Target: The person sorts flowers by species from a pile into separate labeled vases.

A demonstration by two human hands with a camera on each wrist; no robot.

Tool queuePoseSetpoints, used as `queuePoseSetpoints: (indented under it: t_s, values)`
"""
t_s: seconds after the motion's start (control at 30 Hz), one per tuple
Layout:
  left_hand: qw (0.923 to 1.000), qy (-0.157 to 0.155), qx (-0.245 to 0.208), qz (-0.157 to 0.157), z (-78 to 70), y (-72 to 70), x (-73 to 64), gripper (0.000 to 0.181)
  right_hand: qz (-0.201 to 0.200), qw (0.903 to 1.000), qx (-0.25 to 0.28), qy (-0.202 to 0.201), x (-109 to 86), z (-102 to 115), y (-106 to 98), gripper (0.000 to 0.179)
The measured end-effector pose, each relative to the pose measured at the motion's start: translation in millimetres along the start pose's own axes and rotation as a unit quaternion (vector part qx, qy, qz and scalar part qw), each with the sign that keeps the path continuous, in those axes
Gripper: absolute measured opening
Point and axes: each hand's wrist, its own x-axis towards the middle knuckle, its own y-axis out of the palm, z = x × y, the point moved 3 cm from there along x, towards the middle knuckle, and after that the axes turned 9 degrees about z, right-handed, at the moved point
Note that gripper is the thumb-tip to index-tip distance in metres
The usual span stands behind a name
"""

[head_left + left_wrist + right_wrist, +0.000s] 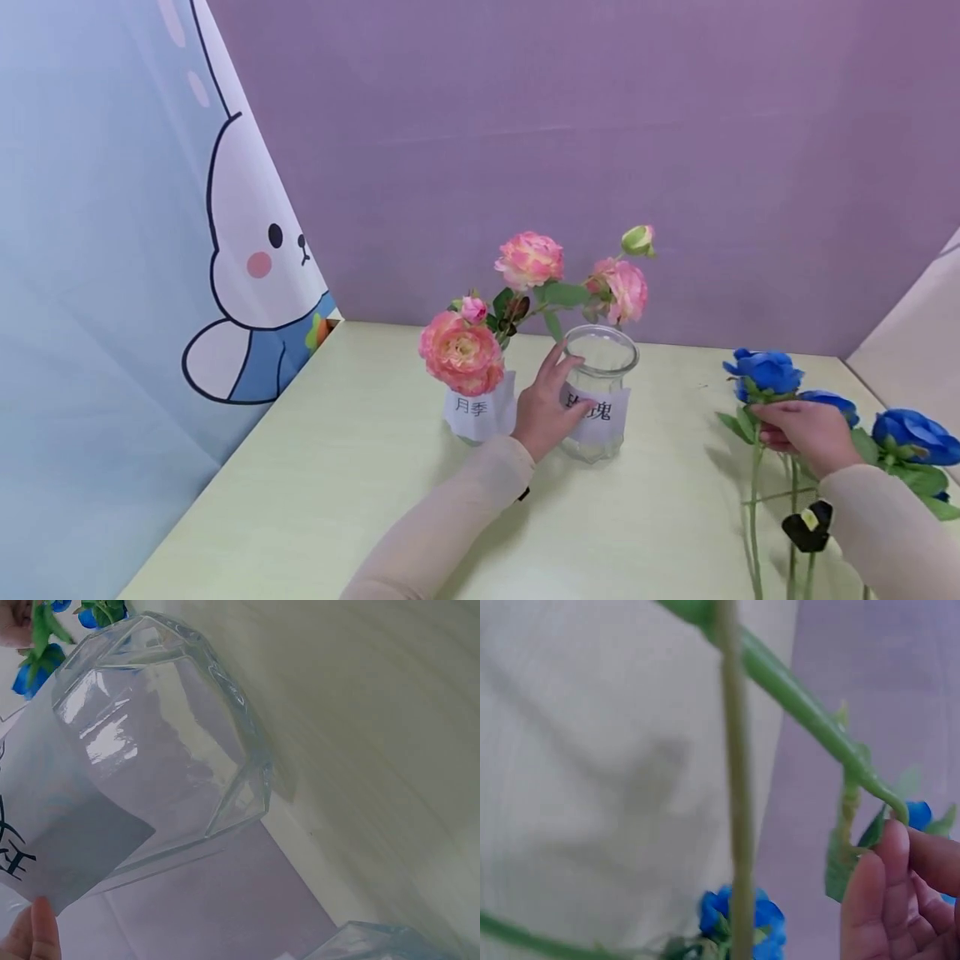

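My left hand point(543, 412) grips the left side of a glass jar point(606, 379), its thumb over a white paper label point(613, 417) with black characters. Up close, the left wrist view shows the jar's faceted clear base point(225, 750). No flower stands in this jar. At the right, my right hand point(813, 433) pinches the green stem of a blue rose point(767, 372) just under its bloom. The right wrist view has thumb and fingertips together on that stem point(802, 709). Other blue roses point(915, 435) lie beside and behind this hand.
Left of the gripped jar stands a second labelled glass jar point(480, 412) holding pink flowers point(461, 352); one of their sprays leans over the first jar's rim. A purple backdrop point(600, 125) rises behind the pale table point(300, 517). A rabbit-printed blue cloth point(90, 292) hangs at left.
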Motion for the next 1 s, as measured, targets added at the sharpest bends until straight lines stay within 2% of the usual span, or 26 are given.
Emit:
queuePoseSetpoints:
  t_s: [0.1,0.27,0.3,0.43,0.53,0.63,0.7,0.77,0.83,1.0]
  values:
    - [1.0000,-0.005,0.002,0.004,-0.7,1.3,0.6,0.055,-0.029,0.9973,0.061,-0.028,-6.7,5.7,-7.8,0.020]
    - [0.9997,-0.011,-0.002,0.021,-3.9,3.8,1.1,0.054,-0.070,0.9835,0.151,-0.070,-17.2,15.1,-16.6,0.023]
    - [0.9996,-0.010,-0.002,0.025,-4.7,4.3,1.3,0.054,-0.077,0.9824,0.154,-0.073,-19.5,16.6,-18.1,0.022]
    - [0.9994,0.001,0.003,0.035,-6.7,5.7,2.0,0.054,-0.120,0.9845,0.104,-0.073,-26.7,22.6,-23.1,0.015]
    - [0.9991,0.023,0.021,0.028,-6.3,5.5,2.7,0.056,-0.146,0.9785,0.114,-0.090,-30.4,27.0,-26.7,0.011]
    - [0.9982,0.043,0.038,0.018,-4.1,5.1,3.0,0.057,-0.138,0.9595,0.215,-0.119,-32.5,29.3,-30.1,0.010]
    - [0.9979,0.050,0.038,0.016,-2.8,5.0,3.1,0.058,-0.125,0.9412,0.285,-0.130,-33.3,29.9,-31.1,0.012]
    - [0.9979,0.052,0.036,0.018,-2.0,5.3,3.3,0.058,-0.114,0.9288,0.327,-0.132,-34.5,31.5,-30.6,0.012]
    - [0.9978,0.053,0.035,0.019,-2.1,5.4,3.3,0.058,-0.105,0.9205,0.350,-0.138,-37.0,33.9,-28.9,0.012]
    - [0.9979,0.052,0.031,0.023,-4.2,5.8,3.3,0.058,-0.097,0.8829,0.415,-0.196,-41.6,33.4,-29.9,0.013]
